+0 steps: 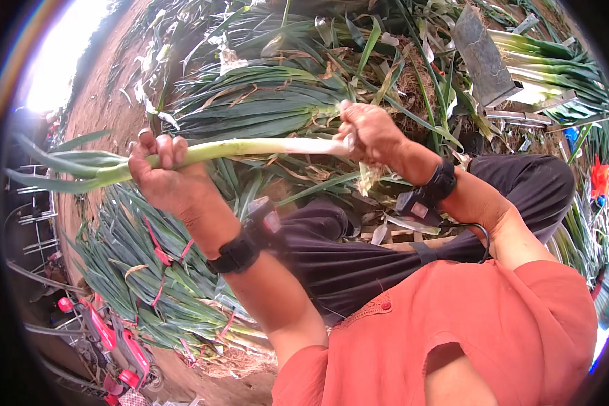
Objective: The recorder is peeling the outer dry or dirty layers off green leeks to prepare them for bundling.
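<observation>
A large green onion (248, 147), possibly a leek, lies level across the view between my two hands. My left hand (160, 172) is closed around its green upper part, and the leaves fan out past it to the left. At the white root end my right hand (373, 134) grips the stalk, its fingers partly blurred. A pale strip of peeled skin (368, 178) hangs just below that hand. Behind the stalk lies a heap of similar green onions (264, 99), their leaves pointing left.
Bundles of green onions tied with red bands (157, 264) lie at the left. Upper right, trimmed stalks (543, 63) rest beside a grey metal plate (482, 58) on a frame. Dry roots (413, 81) and husks litter the heap. A red vehicle (114, 335) stands lower left.
</observation>
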Demonstrator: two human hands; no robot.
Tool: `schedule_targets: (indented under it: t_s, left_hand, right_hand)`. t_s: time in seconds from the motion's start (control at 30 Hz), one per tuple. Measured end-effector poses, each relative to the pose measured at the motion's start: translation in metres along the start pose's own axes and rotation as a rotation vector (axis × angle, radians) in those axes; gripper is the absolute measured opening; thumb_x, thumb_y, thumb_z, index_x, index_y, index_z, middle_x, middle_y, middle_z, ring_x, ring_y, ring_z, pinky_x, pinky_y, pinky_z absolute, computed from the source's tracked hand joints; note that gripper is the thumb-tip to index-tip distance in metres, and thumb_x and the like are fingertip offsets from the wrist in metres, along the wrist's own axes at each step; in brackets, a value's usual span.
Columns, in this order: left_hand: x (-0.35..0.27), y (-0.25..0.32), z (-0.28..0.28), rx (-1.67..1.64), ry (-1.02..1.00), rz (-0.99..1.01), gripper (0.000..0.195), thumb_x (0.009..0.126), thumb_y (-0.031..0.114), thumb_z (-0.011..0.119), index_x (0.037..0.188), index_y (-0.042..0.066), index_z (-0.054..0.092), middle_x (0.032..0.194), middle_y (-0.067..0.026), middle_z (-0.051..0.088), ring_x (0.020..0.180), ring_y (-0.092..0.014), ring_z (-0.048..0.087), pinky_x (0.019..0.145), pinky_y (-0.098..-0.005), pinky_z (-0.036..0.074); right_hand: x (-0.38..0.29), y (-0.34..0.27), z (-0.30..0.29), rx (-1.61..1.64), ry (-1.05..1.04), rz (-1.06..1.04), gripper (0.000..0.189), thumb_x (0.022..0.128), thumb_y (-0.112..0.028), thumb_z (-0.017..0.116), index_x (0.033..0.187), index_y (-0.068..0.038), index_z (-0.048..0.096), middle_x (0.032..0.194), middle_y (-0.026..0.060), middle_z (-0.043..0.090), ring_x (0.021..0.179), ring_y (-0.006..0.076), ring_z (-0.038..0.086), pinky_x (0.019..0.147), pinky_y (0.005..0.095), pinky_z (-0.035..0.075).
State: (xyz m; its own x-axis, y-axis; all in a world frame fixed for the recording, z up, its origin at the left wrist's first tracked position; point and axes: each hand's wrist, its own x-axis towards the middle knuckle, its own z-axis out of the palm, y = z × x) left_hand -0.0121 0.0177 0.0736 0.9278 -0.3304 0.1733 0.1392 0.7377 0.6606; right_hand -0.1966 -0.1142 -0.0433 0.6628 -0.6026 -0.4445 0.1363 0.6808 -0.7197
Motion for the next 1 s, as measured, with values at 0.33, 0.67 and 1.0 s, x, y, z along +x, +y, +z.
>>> schedule_targets:
  t_s: [0.33, 0.67, 1.0]
  left_hand:
    - [0.018, 0.011, -0.019, 0.046, 0.274, 0.081, 0.011, 0.082, 0.009, 0.043, 0.076, 0.000, 0.045, 0.060, -0.0020, 0.037, 0.043, -0.009, 0.031, 0.041, -0.0221, 0.031]
    - [0.025, 0.005, -0.033, 0.093, 0.555, 0.158, 0.010, 0.083, 0.005, 0.042, 0.075, 0.000, 0.043, 0.060, -0.0021, 0.034, 0.043, -0.010, 0.030, 0.040, -0.0229, 0.029]
    - [0.015, -0.007, -0.010, 0.269, 0.474, 0.124, 0.010, 0.083, 0.007, 0.047, 0.077, 0.000, 0.044, 0.059, -0.0007, 0.033, 0.047, -0.010, 0.033, 0.041, -0.0234, 0.030]
  right_hand:
    - [0.018, -0.018, -0.149, 0.078, 0.092, 0.118, 0.024, 0.089, -0.024, 0.049, 0.071, -0.008, 0.045, 0.055, -0.0056, 0.033, 0.040, 0.0055, 0.029, 0.037, 0.0221, 0.030]
    - [-0.022, 0.017, -0.055, -0.535, -0.409, -0.253, 0.060, 0.075, -0.021, 0.069, 0.123, 0.000, 0.039, 0.097, 0.0084, 0.056, 0.071, 0.0170, 0.055, 0.064, 0.0269, 0.047]
    - [0.007, 0.029, -0.204, -1.839, 0.164, -0.069, 0.033, 0.079, -0.022, 0.053, 0.107, -0.004, 0.053, 0.095, 0.0207, 0.057, 0.092, 0.0358, 0.054, 0.078, 0.0419, 0.045]
